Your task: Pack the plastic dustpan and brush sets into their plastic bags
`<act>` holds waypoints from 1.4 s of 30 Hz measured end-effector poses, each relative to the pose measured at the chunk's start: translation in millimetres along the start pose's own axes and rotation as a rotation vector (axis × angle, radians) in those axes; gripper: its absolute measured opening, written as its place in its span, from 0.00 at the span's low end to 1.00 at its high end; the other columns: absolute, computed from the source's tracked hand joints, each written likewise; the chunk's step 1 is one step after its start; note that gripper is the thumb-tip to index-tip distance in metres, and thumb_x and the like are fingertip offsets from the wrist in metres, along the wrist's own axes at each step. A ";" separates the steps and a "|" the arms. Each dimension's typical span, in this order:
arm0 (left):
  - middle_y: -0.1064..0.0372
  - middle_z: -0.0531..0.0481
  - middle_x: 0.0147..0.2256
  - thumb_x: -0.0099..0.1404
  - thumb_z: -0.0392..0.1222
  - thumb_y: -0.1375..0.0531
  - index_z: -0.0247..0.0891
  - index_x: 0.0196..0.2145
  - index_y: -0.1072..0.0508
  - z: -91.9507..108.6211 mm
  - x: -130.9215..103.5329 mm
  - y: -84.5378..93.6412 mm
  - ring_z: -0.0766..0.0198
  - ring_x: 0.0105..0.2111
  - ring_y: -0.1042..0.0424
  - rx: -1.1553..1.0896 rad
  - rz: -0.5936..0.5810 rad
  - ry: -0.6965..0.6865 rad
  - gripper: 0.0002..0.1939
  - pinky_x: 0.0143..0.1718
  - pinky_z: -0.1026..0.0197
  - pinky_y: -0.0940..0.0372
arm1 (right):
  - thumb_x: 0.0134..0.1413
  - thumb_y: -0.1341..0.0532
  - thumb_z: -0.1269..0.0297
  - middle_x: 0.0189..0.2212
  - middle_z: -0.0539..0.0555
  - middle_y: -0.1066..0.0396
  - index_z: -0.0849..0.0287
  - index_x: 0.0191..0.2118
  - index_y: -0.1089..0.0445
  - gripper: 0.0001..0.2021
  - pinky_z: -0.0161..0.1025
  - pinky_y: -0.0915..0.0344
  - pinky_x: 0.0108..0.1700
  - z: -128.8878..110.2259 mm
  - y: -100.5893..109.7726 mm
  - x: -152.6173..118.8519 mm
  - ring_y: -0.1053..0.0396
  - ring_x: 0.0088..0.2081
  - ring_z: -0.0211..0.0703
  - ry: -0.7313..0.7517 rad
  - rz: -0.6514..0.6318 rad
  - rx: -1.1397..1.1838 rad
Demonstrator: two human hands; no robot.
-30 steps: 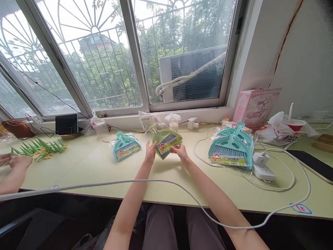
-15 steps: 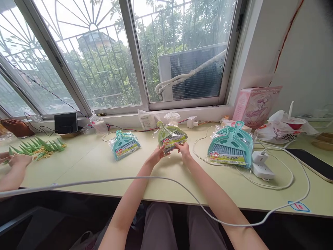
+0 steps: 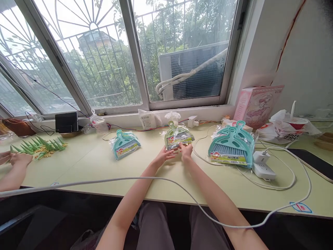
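A light green dustpan-and-brush set (image 3: 177,133) in clear wrap stands tilted up in front of me, its printed label across the brush bristles. My right hand (image 3: 186,151) pinches the lower edge of the pack, thumb and fingers closed on it. Just below the pack's lower left corner, my left hand (image 3: 164,156) is open, its fingers stretched out toward the right hand; whether they touch the wrap is hard to see. To the left lies a turquoise dustpan-and-brush set (image 3: 126,145), also wrapped. Several more turquoise sets (image 3: 230,147) are stacked on the right.
A white cable (image 3: 166,178) loops across the front, over my arms. Right of the stack are a white plug adapter (image 3: 262,170), a phone (image 3: 312,161) and a pink box (image 3: 257,106). Another person's hands (image 3: 20,159) are at green plant-like pieces (image 3: 43,146) on the left.
The green set has shifted slightly right and turned more upright. My left hand has loosened from its lower edge and its fingers have straightened; the right hand keeps hold.
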State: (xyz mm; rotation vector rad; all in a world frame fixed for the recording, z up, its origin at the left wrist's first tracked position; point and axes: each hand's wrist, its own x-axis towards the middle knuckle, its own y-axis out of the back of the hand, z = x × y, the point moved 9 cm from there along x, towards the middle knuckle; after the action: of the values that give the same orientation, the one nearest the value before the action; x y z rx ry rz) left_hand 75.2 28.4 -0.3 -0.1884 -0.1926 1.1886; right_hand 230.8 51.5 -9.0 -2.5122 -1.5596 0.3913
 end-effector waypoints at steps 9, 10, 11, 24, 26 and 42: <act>0.26 0.38 0.52 0.57 0.64 0.34 0.38 0.51 0.30 14.5 11.4 40.9 0.46 0.55 0.28 -0.168 0.253 -0.060 0.33 0.58 0.44 0.35 | 0.38 0.28 0.69 0.46 0.60 0.22 0.57 0.43 0.33 0.23 0.39 0.31 0.24 -2.2 -21.5 -11.9 0.21 0.39 0.56 -0.052 -0.197 0.134; 0.27 0.39 0.53 0.56 0.60 0.32 0.39 0.52 0.31 19.8 9.0 42.0 0.47 0.55 0.28 -0.170 0.260 -0.105 0.32 0.59 0.44 0.35 | 0.37 0.28 0.69 0.44 0.59 0.21 0.56 0.42 0.33 0.23 0.39 0.32 0.24 -0.7 -26.4 -15.0 0.21 0.38 0.56 -0.059 -0.231 0.109; 0.27 0.40 0.53 0.55 0.56 0.29 0.40 0.53 0.32 23.9 6.6 42.6 0.47 0.55 0.28 -0.166 0.263 -0.141 0.33 0.59 0.44 0.36 | 0.37 0.27 0.69 0.42 0.59 0.21 0.56 0.40 0.33 0.22 0.39 0.33 0.24 0.9 -30.5 -17.7 0.21 0.37 0.56 -0.065 -0.259 0.081; 0.27 0.39 0.51 0.48 0.43 0.25 0.39 0.52 0.38 20.1 3.9 47.6 0.44 0.55 0.29 -0.019 0.318 -0.134 0.38 0.58 0.41 0.36 | 0.34 0.28 0.64 0.40 0.54 0.20 0.56 0.38 0.34 0.22 0.34 0.45 0.30 13.8 -32.3 -12.9 0.21 0.34 0.47 -0.108 -0.307 0.024; 0.27 0.39 0.51 0.48 0.44 0.25 0.40 0.53 0.38 21.8 2.5 47.8 0.44 0.55 0.29 0.006 0.324 -0.135 0.38 0.57 0.42 0.35 | 0.36 0.29 0.65 0.40 0.54 0.20 0.56 0.38 0.34 0.20 0.33 0.46 0.29 14.5 -32.7 -14.0 0.22 0.33 0.45 -0.126 -0.303 0.026; 0.29 0.42 0.52 0.50 0.44 0.25 0.42 0.55 0.37 28.3 -0.4 39.2 0.43 0.58 0.32 0.056 0.299 -0.200 0.39 0.58 0.42 0.35 | 0.40 0.30 0.62 0.41 0.53 0.20 0.57 0.37 0.32 0.17 0.33 0.47 0.27 12.9 -28.7 -13.4 0.21 0.33 0.46 -0.128 -0.298 -0.046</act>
State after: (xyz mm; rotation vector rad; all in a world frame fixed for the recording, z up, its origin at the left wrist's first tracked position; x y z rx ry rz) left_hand 32.8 43.4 17.4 -0.0487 -0.3139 1.5094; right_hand 196.7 52.2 -11.7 -2.2742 -1.9761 0.4852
